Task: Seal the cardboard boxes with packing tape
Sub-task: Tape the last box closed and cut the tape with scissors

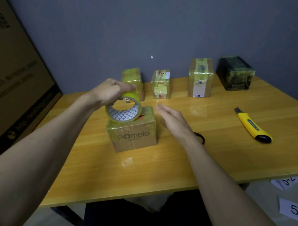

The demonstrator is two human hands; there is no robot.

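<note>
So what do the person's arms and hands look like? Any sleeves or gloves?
No sleeves or gloves. Both forearms are bare up to the picture's edge, and the left hand and right hand are bare too. A black band, like a hair tie, circles the right wrist. No rings show.

Left hand (109,91) grips the tape roll (123,110) from above, roll tilted over the top of the "pomelo" box (132,135) mid-table (156,170). Right hand (173,121) flat, fingers straight, just right of the box, not touching it. Four taped boxes lined up by the wall: small one (132,78) partly behind the left hand, second small (161,84), taller (200,79), black (234,73). Yellow utility knife (252,126) lies well to the right.
</note>
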